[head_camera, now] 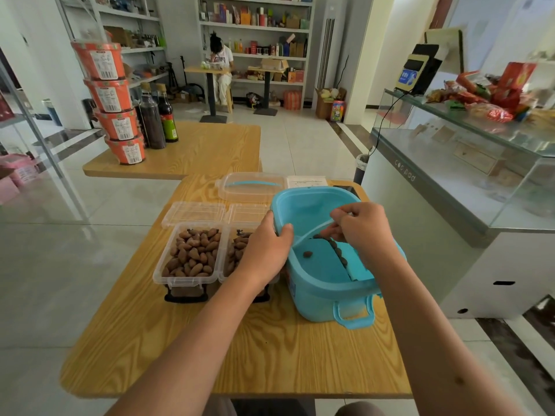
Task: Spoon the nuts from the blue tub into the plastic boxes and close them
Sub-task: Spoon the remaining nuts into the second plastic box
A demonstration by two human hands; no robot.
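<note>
1. The blue tub (327, 283) sits at centre right of the frame on a wooden table (240, 355), tilted, with only a few nuts (336, 250) left in a row along its bottom and one lying apart.
2. The right hand (363, 229) reaches inside the tub, fingers curled and pinching nuts at the row's upper end.
3. The left hand (267, 250) grips the tub's left rim, thumb inside.
4. Two clear plastic boxes (189, 253) stand left of the tub, lids open, both holding nuts.
5. One clear lid (249, 186) with a blue handle lies behind.
</note>
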